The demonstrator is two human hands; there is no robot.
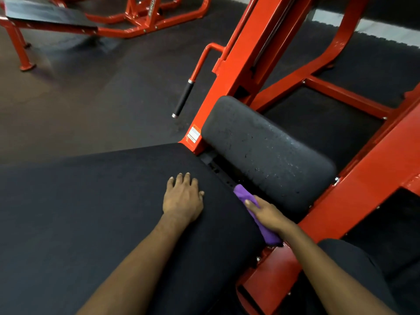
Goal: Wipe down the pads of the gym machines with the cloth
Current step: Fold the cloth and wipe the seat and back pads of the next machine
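Dark rubber floor (pixel 91 98), red-framed machines all around. We stand over one of them, looking down at its large black pad (pixel 91 212). A smaller pad (pixel 268 151) sits just beyond it on the red frame (pixel 363 201).

Progress, as we judge it: mid-wipe on this machine. The large pad looks even and matte, with no streaks or wet patches, so we cannot tell how much of it has been covered. The smaller pad is flecked with pale specks and dark spots. Whether these are droplets or wear we cannot say, but it reads as not yet wiped. A bench pad (pixel 50 14) on another machine at far left likely also remains.

Hands:
- Left hand (pixel 183 198) lies flat on the large pad near its right edge, fingers straight and slightly spread, holding nothing. It looks like a brace.
- Right hand (pixel 268 214) grasps the folded purple cloth (pixel 243 194). One digit lies along the top; the others are hidden behind it.

Cloth position: in the gap between the two pads, against the large pad's right edge, its free end poking out past the fingers. It lies close to the right of the left hand, not touching it.
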